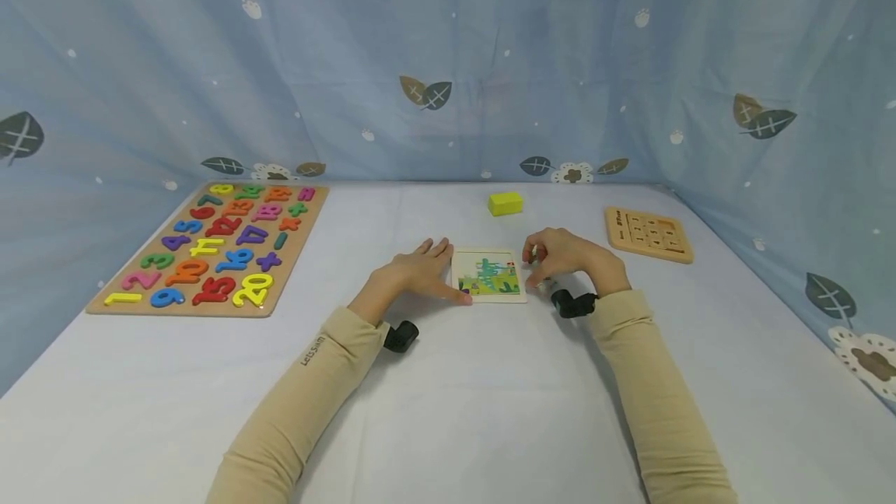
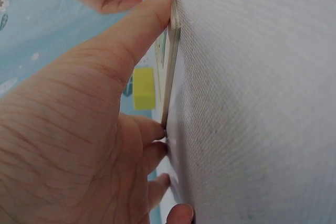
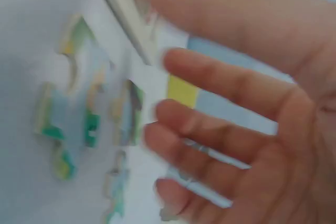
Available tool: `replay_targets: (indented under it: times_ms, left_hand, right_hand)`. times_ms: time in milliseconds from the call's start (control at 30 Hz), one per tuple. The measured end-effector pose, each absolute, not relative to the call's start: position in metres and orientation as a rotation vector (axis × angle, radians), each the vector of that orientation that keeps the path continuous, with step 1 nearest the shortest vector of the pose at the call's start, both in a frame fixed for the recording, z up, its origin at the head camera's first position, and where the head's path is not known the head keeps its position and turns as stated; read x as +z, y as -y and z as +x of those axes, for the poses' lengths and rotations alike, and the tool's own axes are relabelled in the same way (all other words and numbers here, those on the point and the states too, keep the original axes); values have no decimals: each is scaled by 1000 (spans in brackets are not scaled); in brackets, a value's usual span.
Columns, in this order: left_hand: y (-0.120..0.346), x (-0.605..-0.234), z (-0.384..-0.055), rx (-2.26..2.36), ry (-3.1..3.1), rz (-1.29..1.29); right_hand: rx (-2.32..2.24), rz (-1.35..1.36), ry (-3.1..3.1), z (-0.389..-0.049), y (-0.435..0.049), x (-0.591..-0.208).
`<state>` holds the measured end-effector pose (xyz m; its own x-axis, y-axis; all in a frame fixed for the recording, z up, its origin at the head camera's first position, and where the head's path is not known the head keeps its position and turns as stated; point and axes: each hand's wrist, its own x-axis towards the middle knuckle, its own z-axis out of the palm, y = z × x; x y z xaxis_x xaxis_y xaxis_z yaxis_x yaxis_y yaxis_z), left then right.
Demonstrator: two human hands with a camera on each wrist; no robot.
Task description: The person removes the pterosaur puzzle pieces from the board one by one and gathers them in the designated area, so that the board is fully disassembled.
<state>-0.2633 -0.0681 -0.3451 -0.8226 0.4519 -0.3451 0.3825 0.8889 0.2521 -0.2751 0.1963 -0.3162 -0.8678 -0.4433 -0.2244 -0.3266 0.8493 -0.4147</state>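
Note:
A small wooden jigsaw puzzle board (image 1: 477, 258) lies flat on the white table, its lower part filled with a green and blue picture. At its left side rests my left hand (image 1: 413, 272), fingers spread. The left thumb (image 2: 149, 22) touches the near edge of the board, and other fingertips meet its side. My right hand (image 1: 563, 253) hovers by the board's right edge with loosely bent fingers and nothing visible between them. Several loose puzzle pieces (image 3: 126, 114) lie on the table beside that hand; the right wrist view is blurred, and in the head view the hand mostly hides them.
A yellow block (image 1: 505, 204) stands behind the board. On the left lies a large wooden number board (image 1: 297, 243) with colourful numerals and signs. A small wooden number tray (image 1: 651, 235) is at the right. Behind the table hangs a blue patterned curtain (image 1: 336, 61).

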Motion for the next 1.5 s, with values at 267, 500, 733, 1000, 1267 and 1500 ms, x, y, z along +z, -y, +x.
replay_targets:
  times_ms: [267,500,733,1000,1267,1500]
  left_hand:
    - [68,-346,-262,241,-2655,590]
    - [68,-348,-261,221,-2647,581]
    - [67,-349,-262,222,-2642,606]
    - [66,-348,-263,218,-2651,597]
    - [67,-348,-263,217,-2650,595]
    - [68,-347,-264,208,-2657,602]
  right_hand:
    - [-572,-775,-2862,-272,-167,-323]
    - [-425,-874,-2749,-268,-143,-329]
    - [-249,-813,-2754,-263,-137,-329]
    - [-366,-731,-2764,-262,-135,-325]
    - [-429,-741,-2795,-261,-132,-323]
    - [-467,-725,-2841,-259,-129,-319]
